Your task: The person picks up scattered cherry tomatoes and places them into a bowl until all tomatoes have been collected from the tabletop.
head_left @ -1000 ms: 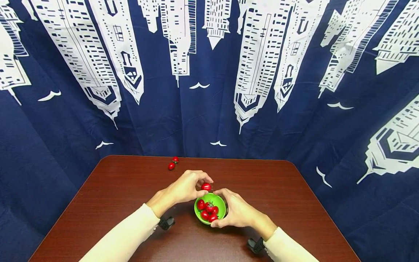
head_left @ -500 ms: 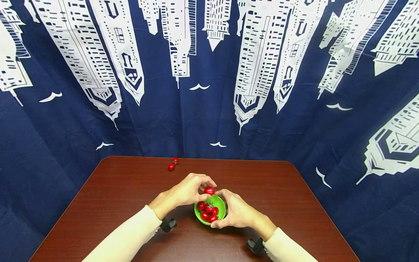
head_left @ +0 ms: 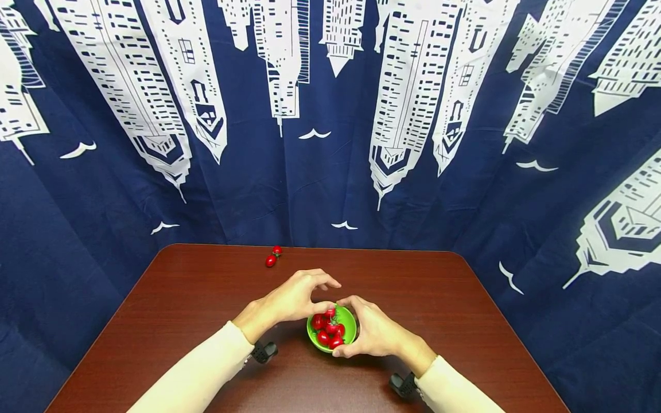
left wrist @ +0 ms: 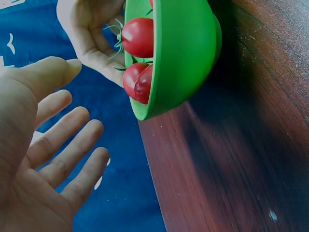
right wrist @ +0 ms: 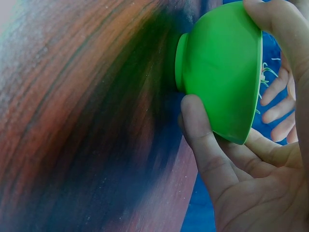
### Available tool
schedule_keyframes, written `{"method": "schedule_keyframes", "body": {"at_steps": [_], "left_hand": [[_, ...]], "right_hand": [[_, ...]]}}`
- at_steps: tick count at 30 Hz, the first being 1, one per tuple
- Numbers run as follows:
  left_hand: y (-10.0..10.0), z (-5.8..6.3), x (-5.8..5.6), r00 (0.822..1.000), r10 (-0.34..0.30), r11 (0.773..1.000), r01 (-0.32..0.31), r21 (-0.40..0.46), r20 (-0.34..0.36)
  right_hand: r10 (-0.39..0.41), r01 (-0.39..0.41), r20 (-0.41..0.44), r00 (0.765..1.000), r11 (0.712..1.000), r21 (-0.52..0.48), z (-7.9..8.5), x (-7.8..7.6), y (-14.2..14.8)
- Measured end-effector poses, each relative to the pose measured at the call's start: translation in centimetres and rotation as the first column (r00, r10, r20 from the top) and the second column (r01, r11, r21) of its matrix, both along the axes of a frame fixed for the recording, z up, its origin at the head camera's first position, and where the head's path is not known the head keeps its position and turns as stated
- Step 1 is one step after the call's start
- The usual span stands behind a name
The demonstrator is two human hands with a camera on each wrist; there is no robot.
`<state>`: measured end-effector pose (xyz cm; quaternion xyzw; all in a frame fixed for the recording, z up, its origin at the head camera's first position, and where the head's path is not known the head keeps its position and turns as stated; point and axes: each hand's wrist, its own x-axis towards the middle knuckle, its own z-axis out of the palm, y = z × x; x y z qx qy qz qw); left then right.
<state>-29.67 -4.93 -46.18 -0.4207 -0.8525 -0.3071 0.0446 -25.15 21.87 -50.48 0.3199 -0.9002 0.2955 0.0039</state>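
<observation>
Several red cherry tomatoes (head_left: 322,338) lie in a small green bowl (head_left: 349,319) on the table. My left hand (head_left: 296,296) hovers over the bowl's far left rim, thumb and fingers spread apart with nothing between them. In the left wrist view, that hand's fingers (left wrist: 65,152) are loosely extended beside the bowl, and tomatoes (left wrist: 139,37) with green stems show at its rim. My right hand (head_left: 381,332) holds the bowl's right side, its thumb at the near rim and fingers curved round the far side. The right wrist view shows fingers pressed against the bowl's outer wall (right wrist: 219,72).
Two more cherry tomatoes (head_left: 271,261) rest together near the back edge of the brown wooden table (head_left: 413,275). Behind the table hangs a navy cloth (head_left: 330,183) printed with white buildings and birds. A small dark camera (head_left: 264,352) sits on each wrist.
My left hand has let go of the cherry tomato it held above the rim, and the tomato now lies in the bowl. The right hand and the bowl have stayed in place.
</observation>
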Motion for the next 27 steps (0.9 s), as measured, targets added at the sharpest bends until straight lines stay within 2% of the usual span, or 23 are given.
{"method": "schedule_keyframes", "body": {"at_steps": [8, 16, 27], "left_hand": [[-0.2, 0.1, -0.1, 1.000, 0.021, 1.000, -0.021, 0.015, -0.008], [-0.7, 0.2, -0.2, 0.997, 0.076, 0.997, -0.076, 0.012, -0.020], [-1.3, -0.6, -0.7, 0.986, 0.149, 0.988, -0.144, 0.063, -0.072]], "right_hand": [[0.000, 0.000, 0.012, 1.000, 1.000, -0.001, -0.1, 0.0, -0.1], [0.000, 0.000, 0.010, 1.000, 1.000, -0.003, 0.0, -0.1, -0.1], [-0.005, 0.005, -0.011, 1.000, 1.000, 0.012, -0.1, 0.0, -0.2]]}}
